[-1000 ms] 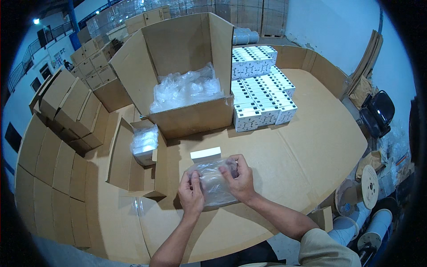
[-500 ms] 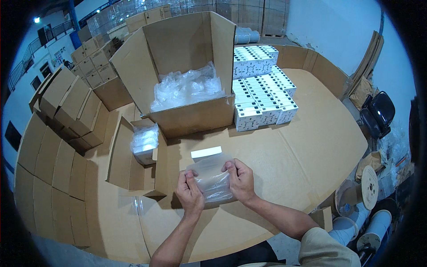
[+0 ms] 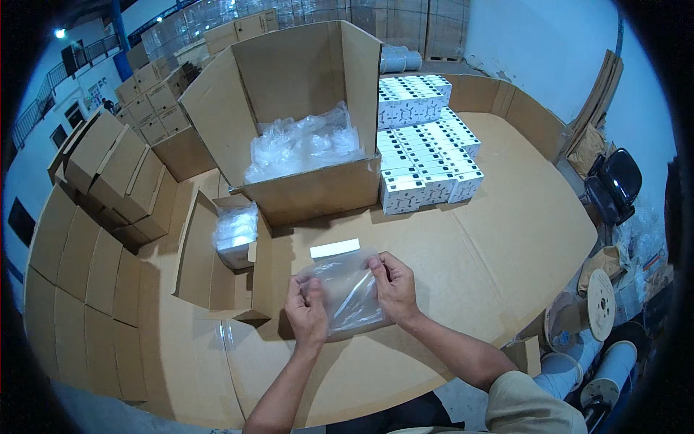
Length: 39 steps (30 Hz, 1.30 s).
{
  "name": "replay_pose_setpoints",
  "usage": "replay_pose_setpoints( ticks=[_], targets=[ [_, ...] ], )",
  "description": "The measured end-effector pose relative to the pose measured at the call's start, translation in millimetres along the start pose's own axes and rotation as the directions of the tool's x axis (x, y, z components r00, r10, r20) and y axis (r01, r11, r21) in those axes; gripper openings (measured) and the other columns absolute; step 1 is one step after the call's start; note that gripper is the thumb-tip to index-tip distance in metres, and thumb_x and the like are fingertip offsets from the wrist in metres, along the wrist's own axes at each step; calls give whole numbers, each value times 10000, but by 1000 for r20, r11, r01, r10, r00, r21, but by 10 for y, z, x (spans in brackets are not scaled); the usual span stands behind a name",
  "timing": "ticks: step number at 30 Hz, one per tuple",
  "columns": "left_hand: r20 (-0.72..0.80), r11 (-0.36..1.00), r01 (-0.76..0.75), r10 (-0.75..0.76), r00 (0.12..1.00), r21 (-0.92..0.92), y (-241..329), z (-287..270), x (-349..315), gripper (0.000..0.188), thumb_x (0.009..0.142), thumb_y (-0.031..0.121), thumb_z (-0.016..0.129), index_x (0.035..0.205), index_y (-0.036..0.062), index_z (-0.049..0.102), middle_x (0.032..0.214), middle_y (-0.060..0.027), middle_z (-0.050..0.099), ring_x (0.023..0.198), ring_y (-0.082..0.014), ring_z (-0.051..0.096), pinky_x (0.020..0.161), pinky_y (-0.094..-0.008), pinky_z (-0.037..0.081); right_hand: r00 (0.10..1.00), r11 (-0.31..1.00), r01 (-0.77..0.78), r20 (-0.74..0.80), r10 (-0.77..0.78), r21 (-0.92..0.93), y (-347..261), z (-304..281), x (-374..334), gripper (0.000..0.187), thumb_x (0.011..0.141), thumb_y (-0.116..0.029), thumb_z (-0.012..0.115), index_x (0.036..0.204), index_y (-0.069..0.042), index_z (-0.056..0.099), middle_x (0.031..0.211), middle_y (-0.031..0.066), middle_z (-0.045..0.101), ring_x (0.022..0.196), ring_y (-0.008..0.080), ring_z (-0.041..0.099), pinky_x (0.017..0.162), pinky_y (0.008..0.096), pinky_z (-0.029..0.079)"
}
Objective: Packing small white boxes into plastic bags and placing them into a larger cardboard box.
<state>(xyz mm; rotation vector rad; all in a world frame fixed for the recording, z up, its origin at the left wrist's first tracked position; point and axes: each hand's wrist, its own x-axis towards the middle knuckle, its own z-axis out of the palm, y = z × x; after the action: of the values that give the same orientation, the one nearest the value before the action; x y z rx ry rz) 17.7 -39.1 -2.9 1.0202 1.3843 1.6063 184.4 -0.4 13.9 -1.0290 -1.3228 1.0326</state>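
Left hand [image 3: 306, 315] and right hand [image 3: 397, 289] curled, pinching opposite sides of clear plastic bag [image 3: 350, 293] over tabletop [image 3: 470, 267], just nearer than white box [image 3: 335, 248]. Light, even tension should keep film flat, untorn.

My bare left hand [image 3: 307, 318] and bare right hand [image 3: 395, 288] grip clear flat plastic bag [image 3: 347, 295] by opposite sides — spread over brown cardboard tabletop [image 3: 520, 239]. Small white rectangular box [image 3: 335, 249] just beyond. To left, small open brown carton [image 3: 194, 271], plastic-wrapped white packs [image 3: 236, 231] inside. Farther, large open brown carton [image 3: 311, 191] — heap of clear crumpled plastic [image 3: 303, 146] inside. Stacked white printed boxes [image 3: 430, 163] beside.
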Motion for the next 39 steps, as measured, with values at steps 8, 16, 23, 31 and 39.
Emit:
replay_pose_setpoints(
  ticks=[8, 16, 23, 31, 39],
  targets=[
    [126, 995, -98, 94, 987, 23, 96, 61, -12, 484, 833, 98, 860, 1194, 20, 547, 1077, -89, 690, 974, -155, 696, 867, -289, 553, 993, 994, -5, -116, 18, 111, -33, -130, 113, 221, 1086, -219, 540, 1064, -24, 643, 815, -33, 597, 726, 27, 525, 639, 209, 453],
    [175, 998, -44, 37, 984, 35, 127, 51, -22, 510, 808, 75, 877, 1186, 18, 539, 1084, -94, 685, 973, -173, 709, 843, -292, 570, 906, 855, 423, 159, -393, -299, -236, -252, 191, 306, 825, -27, 743, 1122, -71, 682, 1151, 104, 667, 1134, 253, 618, 880, 360, 520],
    [170, 995, -79, 68, 983, 58, 134, 41, -28, 507, 802, 93, 885, 1167, 24, 540, 1083, -99, 684, 981, -178, 708, 841, -304, 579, 882, 828, 470, 206, -424, -307, -184, -232, 193, 223, 793, -26, 786, 1002, -54, 713, 1195, 133, 654, 1169, 289, 620, 1003, 405, 501],
    [157, 995, -68, 56, 986, 68, 128, 32, -24, 507, 797, 120, 894, 1154, 22, 547, 1077, -115, 704, 983, -182, 706, 843, -310, 578, 877, 819, 479, 213, -431, -317, -163, -235, 188, 186, 803, -8, 780, 973, -51, 716, 1169, 127, 652, 1150, 276, 626, 984, 399, 511],
    [129, 985, -95, 76, 989, 147, -23, -14, 49, 476, 805, 150, 885, 1132, 22, 563, 1045, -124, 718, 958, -193, 714, 830, -325, 577, 848, 765, 529, 259, -462, -368, -197, -219, 168, 188, 782, 15, 770, 926, -60, 675, 1139, 115, 623, 1110, 277, 596, 938, 405, 491]
  ],
)
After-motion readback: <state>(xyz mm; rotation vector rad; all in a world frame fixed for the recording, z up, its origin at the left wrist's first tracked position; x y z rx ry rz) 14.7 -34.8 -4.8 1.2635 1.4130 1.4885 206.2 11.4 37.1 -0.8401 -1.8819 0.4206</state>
